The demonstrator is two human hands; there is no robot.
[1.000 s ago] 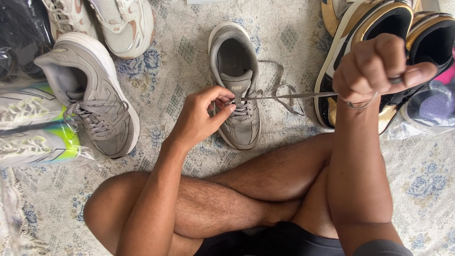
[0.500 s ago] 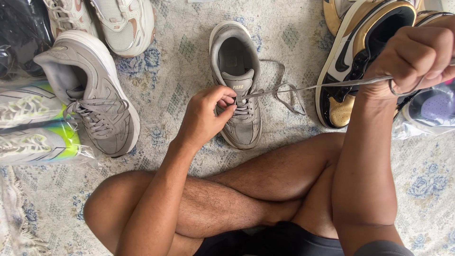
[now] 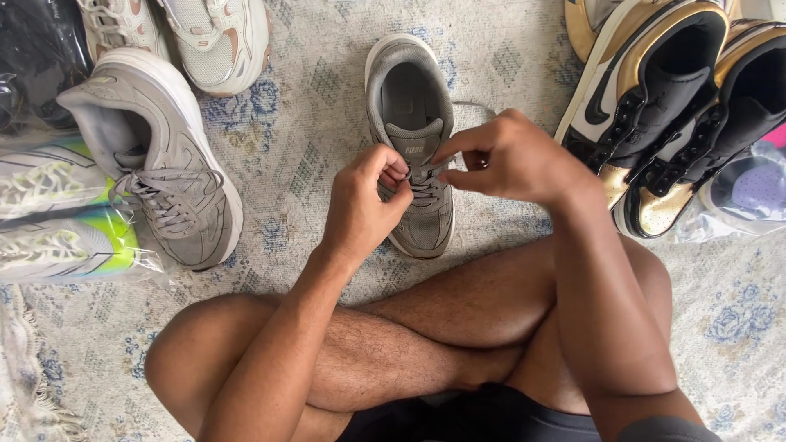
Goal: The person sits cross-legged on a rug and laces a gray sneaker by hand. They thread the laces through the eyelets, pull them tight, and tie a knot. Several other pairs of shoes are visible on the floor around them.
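Note:
A grey sneaker (image 3: 412, 98) lies on the patterned rug in front of my crossed legs, toe pointing toward me. My left hand (image 3: 363, 200) rests on its left side and pinches the grey lace (image 3: 426, 187) at the eyelets. My right hand (image 3: 512, 157) has come in from the right and pinches the same lace just above the tongue. Both hands nearly touch over the laced part of the shoe. The toe end is partly hidden behind my left hand.
A second grey sneaker (image 3: 160, 164) lies at the left, beside bagged white-and-neon shoes (image 3: 57, 221). White sneakers (image 3: 217, 37) sit at top left. Black, white and gold high-tops (image 3: 671, 106) stand at the right, with a plastic bag (image 3: 745, 192) beyond. My bare knees fill the foreground.
My right hand, which had drawn the lace out taut far to the right, has come back to the shoe. My left hand stayed at the eyelets.

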